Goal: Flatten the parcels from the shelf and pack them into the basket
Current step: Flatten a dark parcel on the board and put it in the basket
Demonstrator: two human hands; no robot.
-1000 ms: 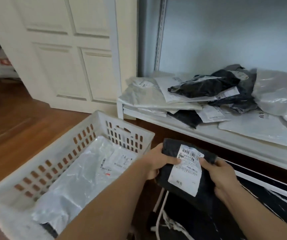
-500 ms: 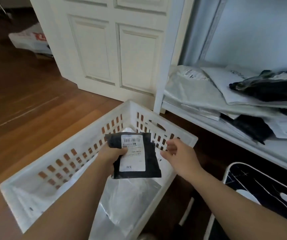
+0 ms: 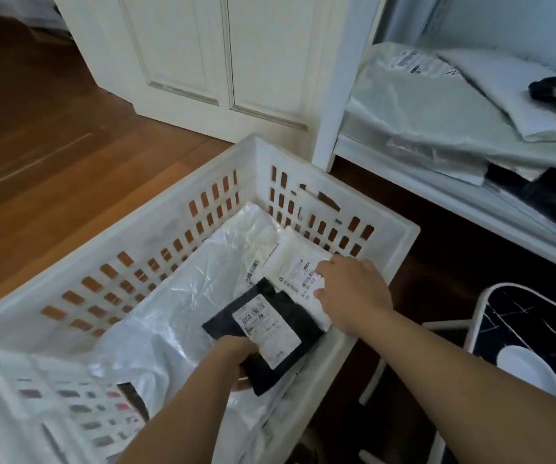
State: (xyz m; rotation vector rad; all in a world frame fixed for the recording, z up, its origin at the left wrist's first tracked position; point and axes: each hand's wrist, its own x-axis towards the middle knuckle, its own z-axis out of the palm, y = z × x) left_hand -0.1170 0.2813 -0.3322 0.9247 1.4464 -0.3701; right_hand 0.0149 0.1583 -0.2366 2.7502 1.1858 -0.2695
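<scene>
Packing step: your left hand (image 3: 236, 354) is gripping the black parcel (image 3: 266, 333) over the basket (image 3: 400, 229) while your right hand (image 3: 350, 289) is resting its fingers on the white parcel (image 3: 290, 262); next you should be releasing it flat.

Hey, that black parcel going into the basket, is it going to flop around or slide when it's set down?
Probably floppy: the black parcel is a thin soft bag, and it hangs from the left hand gripping one corner. It looks light, since that grip carries it. It may slide a little, as it would land on glossy plastic parcels in the basket.
</scene>
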